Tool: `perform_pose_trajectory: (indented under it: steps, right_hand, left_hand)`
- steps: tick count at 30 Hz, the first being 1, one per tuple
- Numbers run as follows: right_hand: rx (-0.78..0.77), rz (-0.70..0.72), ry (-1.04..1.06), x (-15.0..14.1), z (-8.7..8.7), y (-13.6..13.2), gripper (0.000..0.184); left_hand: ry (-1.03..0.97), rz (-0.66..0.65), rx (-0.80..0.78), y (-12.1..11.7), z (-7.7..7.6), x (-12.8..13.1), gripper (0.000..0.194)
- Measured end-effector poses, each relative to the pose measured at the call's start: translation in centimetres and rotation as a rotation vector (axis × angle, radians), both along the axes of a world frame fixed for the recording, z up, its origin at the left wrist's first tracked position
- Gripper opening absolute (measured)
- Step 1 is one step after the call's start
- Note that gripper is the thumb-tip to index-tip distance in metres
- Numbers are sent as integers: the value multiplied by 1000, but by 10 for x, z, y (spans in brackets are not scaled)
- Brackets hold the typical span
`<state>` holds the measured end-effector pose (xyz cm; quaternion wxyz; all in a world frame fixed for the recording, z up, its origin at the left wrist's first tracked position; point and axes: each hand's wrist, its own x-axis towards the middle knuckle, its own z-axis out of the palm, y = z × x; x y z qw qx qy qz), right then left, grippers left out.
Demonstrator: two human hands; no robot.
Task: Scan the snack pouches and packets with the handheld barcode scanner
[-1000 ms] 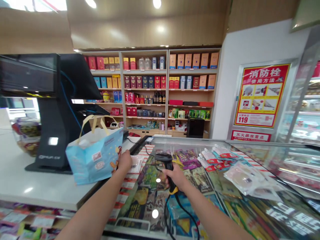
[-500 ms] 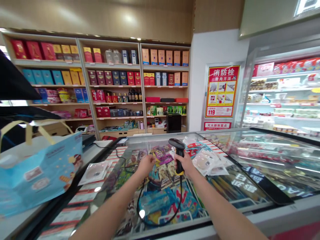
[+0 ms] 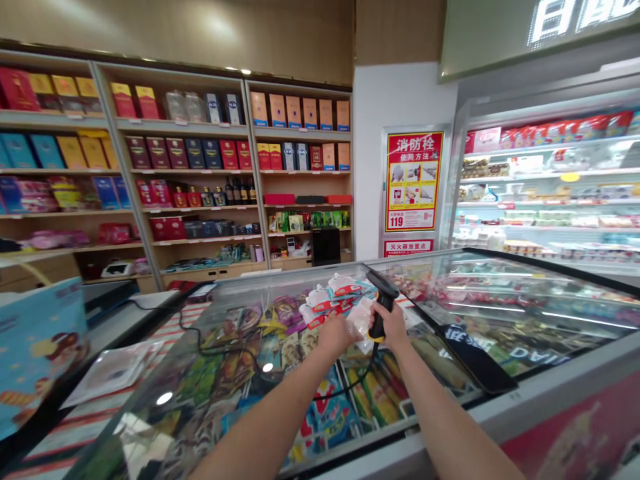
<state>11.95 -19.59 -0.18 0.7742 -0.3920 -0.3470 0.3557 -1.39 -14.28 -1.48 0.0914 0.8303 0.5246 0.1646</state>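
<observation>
My right hand [image 3: 391, 325] is wrapped round the grip of a black and yellow handheld barcode scanner [image 3: 383, 293], its head tilted up and to the left. A black cable runs down from its handle in a loop. My left hand [image 3: 339, 335] has its fingers curled at the left edge of a clear plastic packet [image 3: 361, 317], just left of the scanner; the fingertips are partly hidden. Behind the left hand lies a pile of red, white and blue packets [image 3: 333, 297] on the freezer's glass top [image 3: 250, 293].
Wrapped ice creams [image 3: 330, 413] show through the glass. On the left are a blue printed bag [image 3: 40, 353] and another flat clear packet [image 3: 113, 370]. A black panel [image 3: 477, 357] lies on the right. Shelves of boxes [image 3: 187, 153] stand behind.
My view has turned right. My left hand has moved right, from above the freezer's middle to the clear packet. The scanner stays in my right hand, and the red and white packets show more fully.
</observation>
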Motion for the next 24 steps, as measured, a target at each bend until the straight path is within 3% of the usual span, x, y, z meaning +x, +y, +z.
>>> perform_pose_trajectory:
  steps: [7,14,16,20,24]
  right_hand:
    - [8,50,-71,-7,-2,5,31]
    - [-19,61,-96,-6,-3,5,34]
    - [-35,60,-118,-6,-2,4,34]
    - [-41,82,-122,-8,-2,2,33]
    - [-44,147,-100,-8,-3,0,33]
  left_hand:
    - [53,39,-59,8,1,6,58]
    - [-18,38,-56,-7,9,8,69]
    - [-47,40,-44,-9,10,6,63]
    - [-200,21,-88,1,6,5,33]
    - [-618,-31,-282,28,8,-1,11]
